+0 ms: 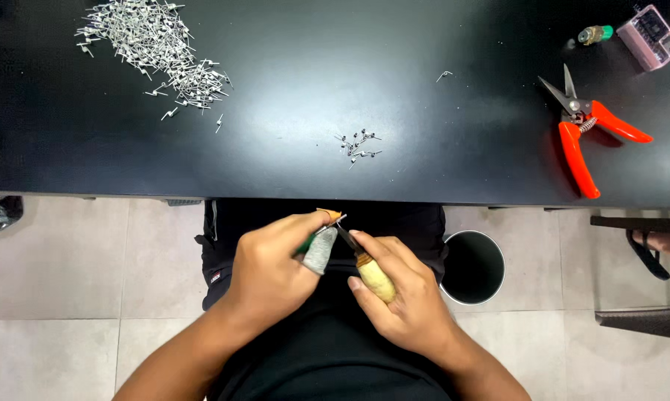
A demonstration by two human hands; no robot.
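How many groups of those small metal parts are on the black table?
3: a big heap at the far left, a small cluster near the middle, and one stray piece right of centre. Both hands are below the table edge.

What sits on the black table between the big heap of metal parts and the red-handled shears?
In the head view, a small cluster of metal parts and one stray part lie between the heap and the shears; otherwise bare table.

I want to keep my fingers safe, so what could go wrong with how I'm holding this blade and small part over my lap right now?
1. The blade in the right hand points at the left hand; a slip might cut skin beyond the grey thumb guard.
2. Both hands work off the black table, so a dropped part would likely land on the lap or floor tiles.
3. The orange-handled shears lie open, blades exposed, within reach.
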